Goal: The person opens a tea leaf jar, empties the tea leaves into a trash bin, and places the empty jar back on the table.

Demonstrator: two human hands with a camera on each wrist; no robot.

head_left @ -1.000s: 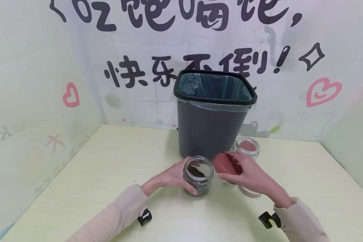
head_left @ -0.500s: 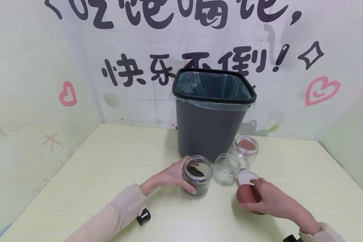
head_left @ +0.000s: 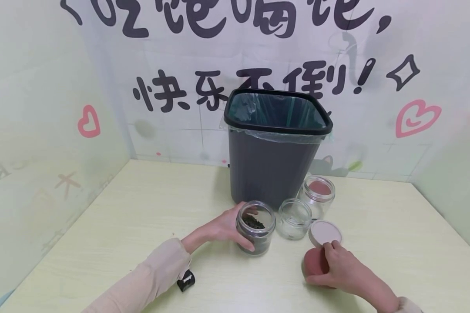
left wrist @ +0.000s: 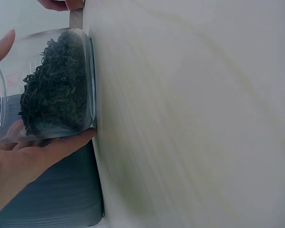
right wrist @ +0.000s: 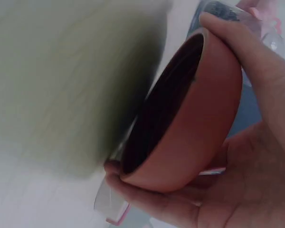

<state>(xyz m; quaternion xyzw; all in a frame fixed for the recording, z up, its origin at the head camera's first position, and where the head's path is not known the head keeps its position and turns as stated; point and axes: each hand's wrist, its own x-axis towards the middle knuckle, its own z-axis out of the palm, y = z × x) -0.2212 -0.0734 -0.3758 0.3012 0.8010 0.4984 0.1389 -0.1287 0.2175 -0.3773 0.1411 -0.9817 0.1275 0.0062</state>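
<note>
My left hand (head_left: 222, 227) holds an uncapped glass jar (head_left: 256, 238) that stands upright on the table, thumb in front and fingers behind. Dark, curled dried leaves, like tea, fill its lower part, as the left wrist view shows of the leaves (left wrist: 59, 85). To the right, my right hand (head_left: 342, 269) grips a reddish-brown bowl (head_left: 315, 266) by its sides, thumb on one side and fingers on the other. In the right wrist view the bowl (right wrist: 199, 118) is tilted mouth-down, its dark hollow towards the table and its rim close over the surface.
A clear glass jar (head_left: 293, 226) stands right of the held jar. Another glass jar (head_left: 316, 206) behind it shows a reddish disc inside. A pale round lid (head_left: 325, 233) lies just beyond the bowl. Behind them rises a grey bin (head_left: 272, 169) lined with a plastic bag, near the printed wall.
My right hand has carried the bowl from beside the held jar rightward and towards the front edge, lowering it near the table. The pale lid now shows fully. My left hand and jar stay put.
</note>
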